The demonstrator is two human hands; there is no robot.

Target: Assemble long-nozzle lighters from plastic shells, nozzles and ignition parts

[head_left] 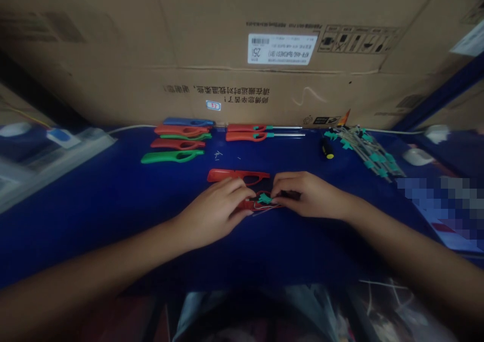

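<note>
Between my two hands lies an opened red lighter handle half (247, 205) with a green trigger piece (264, 198) and thin wires in it. My left hand (221, 206) grips its left end between thumb and fingers. At the right end, my right hand (302, 193) is closed in a pinch near the green piece; what exactly its fingertips hold is partly hidden. Just beyond the hands rests another red handle half (223, 174), lying flat and partly covered by my left fingers.
Several coloured handle shells (172, 156) lie at the back left. Two red lighters (245, 136) with metal tubes lie at the back centre. A dark screwdriver (325, 148) and a pile of metal rods with green pieces (368, 153) are at right. A cardboard wall (132, 79) stands behind.
</note>
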